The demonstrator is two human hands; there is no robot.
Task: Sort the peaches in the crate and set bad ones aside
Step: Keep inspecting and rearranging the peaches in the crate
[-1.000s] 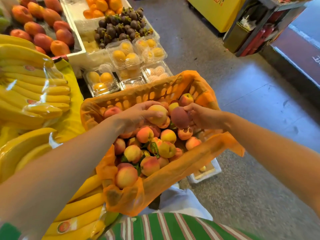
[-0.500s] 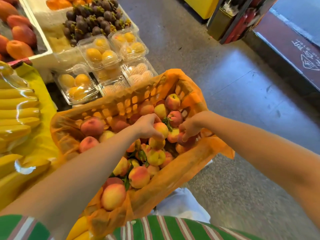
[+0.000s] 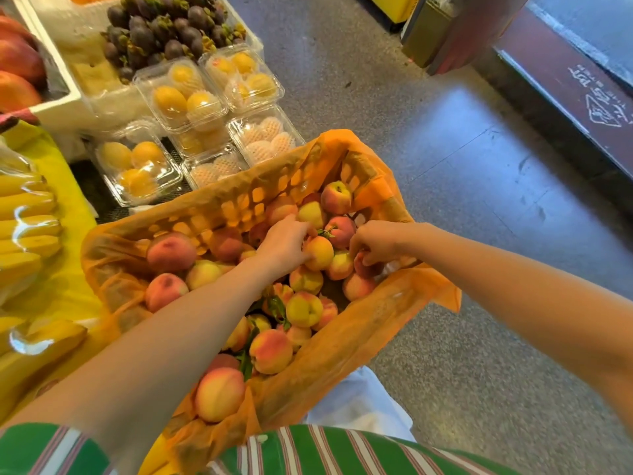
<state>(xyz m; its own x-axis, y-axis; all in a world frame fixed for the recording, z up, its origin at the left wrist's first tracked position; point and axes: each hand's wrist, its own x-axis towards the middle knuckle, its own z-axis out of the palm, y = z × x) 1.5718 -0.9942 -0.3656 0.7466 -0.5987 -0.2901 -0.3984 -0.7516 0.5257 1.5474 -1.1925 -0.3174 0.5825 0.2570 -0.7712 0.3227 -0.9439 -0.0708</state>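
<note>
Though light, likely soft and bruisable: cup whole, never squeeze. Gripping a yellow peach point(image 3: 320, 253) in curled fingers of the left hand point(image 3: 284, 246), a red peach point(image 3: 363, 268) in the right hand point(image 3: 380, 243).

I had only one view, from the head camera. It looked forward and steeply down, quite near above the crate point(image 3: 239, 204), with floor point(image 3: 445, 166) past its right edge.
</note>
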